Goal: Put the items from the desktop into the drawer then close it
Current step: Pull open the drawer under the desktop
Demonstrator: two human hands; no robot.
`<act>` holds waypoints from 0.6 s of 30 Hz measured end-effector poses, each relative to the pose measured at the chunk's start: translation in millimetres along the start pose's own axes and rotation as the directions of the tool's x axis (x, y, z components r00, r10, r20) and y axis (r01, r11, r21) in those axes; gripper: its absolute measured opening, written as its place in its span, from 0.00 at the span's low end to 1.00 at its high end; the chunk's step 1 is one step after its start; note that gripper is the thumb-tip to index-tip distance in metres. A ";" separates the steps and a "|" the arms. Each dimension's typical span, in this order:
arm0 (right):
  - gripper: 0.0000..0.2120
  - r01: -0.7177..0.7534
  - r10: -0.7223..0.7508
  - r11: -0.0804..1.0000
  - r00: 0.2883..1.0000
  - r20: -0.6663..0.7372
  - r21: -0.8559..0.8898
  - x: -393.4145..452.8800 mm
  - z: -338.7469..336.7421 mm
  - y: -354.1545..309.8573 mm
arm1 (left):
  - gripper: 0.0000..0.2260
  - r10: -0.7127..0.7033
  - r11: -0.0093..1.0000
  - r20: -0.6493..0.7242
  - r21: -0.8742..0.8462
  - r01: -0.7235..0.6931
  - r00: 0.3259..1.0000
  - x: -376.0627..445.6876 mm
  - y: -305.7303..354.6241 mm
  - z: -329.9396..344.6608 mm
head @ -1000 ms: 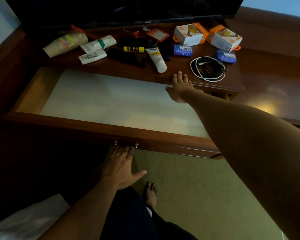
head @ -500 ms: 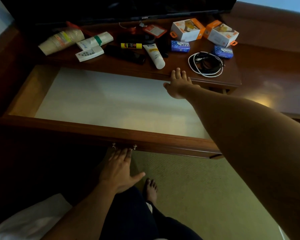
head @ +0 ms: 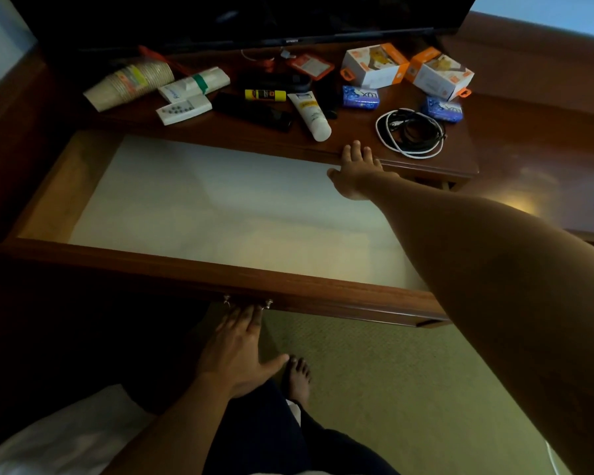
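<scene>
The wooden drawer (head: 186,269) is pulled wide out, its pale lined bottom bare. My left hand (head: 237,351) reaches under the drawer front by the two small metal knobs, fingers straight. My right hand (head: 357,169) rests on the desk's front edge, fingers extended, just below a coil of black and white cable (head: 410,133). On the desktop (head: 357,138) lie a white tube (head: 311,114), a yellow glue stick (head: 264,94), a black remote (head: 254,111), a white remote (head: 184,110), a stack of paper cups (head: 131,84), two blue soap packs (head: 360,96) and two orange-white boxes (head: 374,65).
A dark TV screen (head: 254,15) stands at the back of the desk. A lower wooden surface (head: 546,159) extends to the right. Green carpet (head: 374,389) and my bare foot (head: 297,375) lie below the drawer. White fabric (head: 48,437) shows at the bottom left.
Nothing has been picked up; both hands stay where they were, with only a slight shift of the view.
</scene>
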State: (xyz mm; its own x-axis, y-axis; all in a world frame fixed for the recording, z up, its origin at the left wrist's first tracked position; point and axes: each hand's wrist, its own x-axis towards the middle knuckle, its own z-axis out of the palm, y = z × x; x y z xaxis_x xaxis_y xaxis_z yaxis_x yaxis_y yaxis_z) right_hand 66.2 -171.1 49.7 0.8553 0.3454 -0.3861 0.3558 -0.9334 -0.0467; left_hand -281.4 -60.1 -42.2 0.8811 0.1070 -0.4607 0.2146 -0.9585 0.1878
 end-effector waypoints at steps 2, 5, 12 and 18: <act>0.35 -0.001 0.001 1.000 1.000 0.010 -0.003 -0.2 -1.6 0.4 | 0.50 0.000 1.000 0.005 0.004 0.000 1.000 -2.8 0.2 0.6; 0.35 0.000 0.000 1.000 1.000 0.019 -0.014 0.9 -5.3 1.7 | 0.49 -0.006 1.000 0.006 -0.003 0.006 1.000 -5.6 0.7 1.4; 0.35 0.014 -0.014 1.000 1.000 0.016 -0.018 -2.5 -4.8 3.0 | 0.50 -0.023 0.999 -0.002 -0.024 0.023 1.000 -5.9 2.9 -0.8; 0.34 0.083 -0.084 0.996 0.996 0.007 0.028 -16.0 -3.0 9.8 | 0.47 0.025 0.997 -0.115 -0.065 -0.032 0.993 -25.5 10.1 -27.3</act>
State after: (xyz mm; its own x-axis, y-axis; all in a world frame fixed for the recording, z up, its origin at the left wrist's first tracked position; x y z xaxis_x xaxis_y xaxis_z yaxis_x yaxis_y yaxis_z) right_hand 57.1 -185.5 58.2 0.8197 0.4216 -0.3877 0.4152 -0.9037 -0.1048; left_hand -290.2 -65.3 -4.9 0.9287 0.1131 -0.3532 0.2130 -0.9422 0.2585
